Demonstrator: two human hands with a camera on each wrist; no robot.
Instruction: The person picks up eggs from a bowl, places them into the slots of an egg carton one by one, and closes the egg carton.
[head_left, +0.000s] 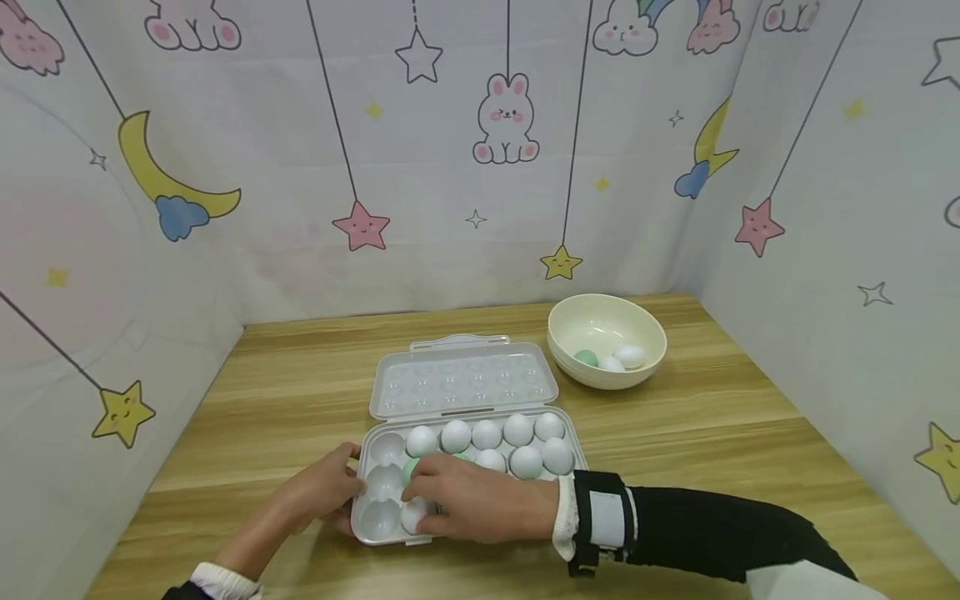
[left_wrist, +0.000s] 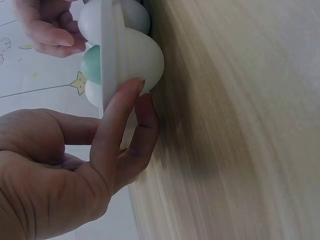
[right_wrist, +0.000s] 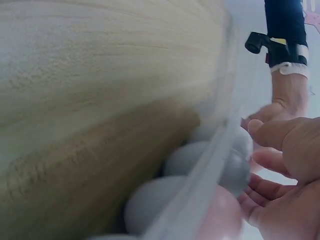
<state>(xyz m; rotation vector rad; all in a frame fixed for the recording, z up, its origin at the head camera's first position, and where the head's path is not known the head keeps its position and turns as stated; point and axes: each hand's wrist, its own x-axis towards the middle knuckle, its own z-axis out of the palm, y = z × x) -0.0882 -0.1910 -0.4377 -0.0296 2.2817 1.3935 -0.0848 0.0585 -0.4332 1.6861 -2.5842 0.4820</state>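
Note:
A translucent plastic egg carton [head_left: 378, 518] lies with its lid folded back, holding several white eggs [head_left: 518, 430] and a green egg [left_wrist: 91, 64]. At its left end, my left hand [head_left: 322, 487] grips the rim, thumb and fingers on the wall in the left wrist view. My right hand [head_left: 480, 500] reaches over the front row and pinches a white egg [head_left: 414, 517] seated in a cup of the second column. A pink egg [right_wrist: 220, 215] shows farther along that row in the right wrist view. The right hand hides part of the front row.
Behind the carton, its open lid [head_left: 465, 379] rests on the wooden table [head_left: 300, 375]. A cream bowl [head_left: 600, 380] stands at the back right with white eggs and a green egg [head_left: 587, 357] inside. Printed cloth walls [head_left: 420, 275] enclose the table's back and sides.

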